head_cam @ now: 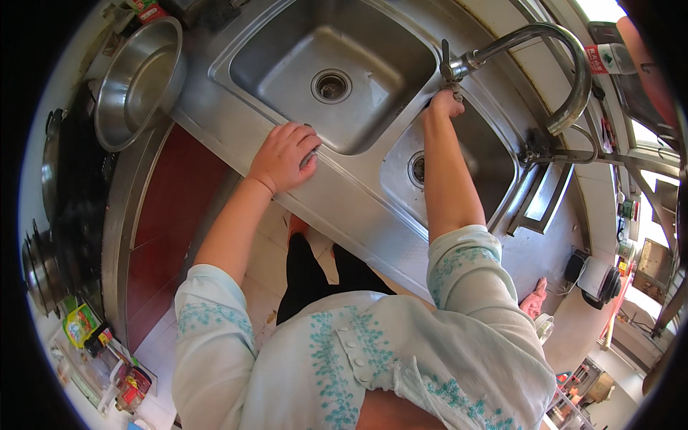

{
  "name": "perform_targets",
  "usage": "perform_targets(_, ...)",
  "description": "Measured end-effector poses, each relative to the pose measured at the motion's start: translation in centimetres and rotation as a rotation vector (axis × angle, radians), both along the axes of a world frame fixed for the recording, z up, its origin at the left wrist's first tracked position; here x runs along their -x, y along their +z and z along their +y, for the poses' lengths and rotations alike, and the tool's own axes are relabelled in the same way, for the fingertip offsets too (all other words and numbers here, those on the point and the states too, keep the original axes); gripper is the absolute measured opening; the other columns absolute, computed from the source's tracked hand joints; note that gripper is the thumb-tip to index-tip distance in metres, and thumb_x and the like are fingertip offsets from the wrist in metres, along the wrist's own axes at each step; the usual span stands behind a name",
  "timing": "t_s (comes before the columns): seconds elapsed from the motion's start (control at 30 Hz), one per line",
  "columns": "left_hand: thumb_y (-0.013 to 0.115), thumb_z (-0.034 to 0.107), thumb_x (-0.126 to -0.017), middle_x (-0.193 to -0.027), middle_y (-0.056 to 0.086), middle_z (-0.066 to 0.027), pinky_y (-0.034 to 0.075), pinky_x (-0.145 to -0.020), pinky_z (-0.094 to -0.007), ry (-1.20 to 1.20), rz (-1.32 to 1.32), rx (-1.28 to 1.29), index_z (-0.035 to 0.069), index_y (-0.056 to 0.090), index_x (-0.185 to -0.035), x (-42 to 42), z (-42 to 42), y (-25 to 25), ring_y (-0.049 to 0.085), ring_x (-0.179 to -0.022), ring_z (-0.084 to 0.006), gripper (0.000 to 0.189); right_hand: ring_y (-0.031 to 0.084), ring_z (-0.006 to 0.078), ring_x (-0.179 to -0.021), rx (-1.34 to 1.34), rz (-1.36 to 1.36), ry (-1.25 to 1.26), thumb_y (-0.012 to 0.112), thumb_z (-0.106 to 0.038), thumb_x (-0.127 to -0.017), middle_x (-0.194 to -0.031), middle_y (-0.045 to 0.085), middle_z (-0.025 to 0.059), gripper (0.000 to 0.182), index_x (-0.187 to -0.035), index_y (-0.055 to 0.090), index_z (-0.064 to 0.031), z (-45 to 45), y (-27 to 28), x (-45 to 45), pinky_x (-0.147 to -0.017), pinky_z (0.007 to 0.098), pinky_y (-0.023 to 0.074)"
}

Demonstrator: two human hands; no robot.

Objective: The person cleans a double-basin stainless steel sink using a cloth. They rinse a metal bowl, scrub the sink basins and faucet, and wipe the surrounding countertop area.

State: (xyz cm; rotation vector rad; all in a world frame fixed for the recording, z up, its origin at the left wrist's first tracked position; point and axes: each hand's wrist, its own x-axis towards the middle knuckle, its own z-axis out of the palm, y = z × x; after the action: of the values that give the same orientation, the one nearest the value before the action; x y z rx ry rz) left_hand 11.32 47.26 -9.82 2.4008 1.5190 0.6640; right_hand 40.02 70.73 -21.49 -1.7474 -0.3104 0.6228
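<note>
A steel double-bowl sink lies before me. My left hand rests on its front rim beside the larger bowl, fingers curled over something small and greyish that I cannot identify. Over the smaller bowl my right hand reaches to the base of the metal faucet and grips a bunched, brownish cloth there. The faucet's curved spout points to the right, past the small bowl. A drain strainer shows in each bowl, the smaller one partly behind my right forearm.
A large steel basin stands tilted at the upper left, near dark stove parts. Pots are at the left edge. A metal rack sits right of the small bowl. A pink cloth and a black-and-white appliance lie farther right.
</note>
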Motion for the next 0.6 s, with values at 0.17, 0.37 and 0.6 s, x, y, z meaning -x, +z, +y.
perform_targets(0.17,0.058,0.014,-0.069,-0.104,0.056,-0.0073,0.039,-0.087,-0.0387,-0.003,0.028,-0.004,0.008,0.057,-0.095,0.2,0.1,-0.3,0.05,-0.1,-0.0269,0.027,0.056,0.024,-0.072,0.264,-0.155,0.908,0.044,-0.032,-0.084,-0.086,0.056,0.0118,0.032,-0.107,0.046,-0.0085,-5.6,-3.4,-4.2,-0.063,0.0289,0.0463)
perform_targets(0.37,0.058,0.012,-0.069,-0.106,0.056,-0.0071,0.039,-0.088,-0.0394,-0.014,0.023,0.014,0.009,0.057,-0.096,0.1,0.3,-0.3,0.05,-0.101,-0.0264,0.027,0.06,0.0264,-0.091,-0.011,0.349,0.439,0.042,-0.022,-0.088,-0.105,0.059,0.0142,0.028,-0.102,0.055,-0.0016,-3.4,-6.6,-6.2,-0.075,0.0413,0.0519)
perform_targets(0.6,0.057,0.012,-0.069,-0.105,0.056,-0.007,0.04,-0.087,-0.0395,-0.01,0.039,0.035,0.008,0.057,-0.096,-0.3,0.6,0.5,0.051,-0.101,-0.0267,0.027,0.057,0.03,-0.098,-0.064,0.179,0.539,0.049,-0.003,-0.077,-0.108,0.058,0.0176,0.038,-0.115,0.049,0.0005,-4.1,-8.7,-1.3,-0.084,0.039,0.0456)
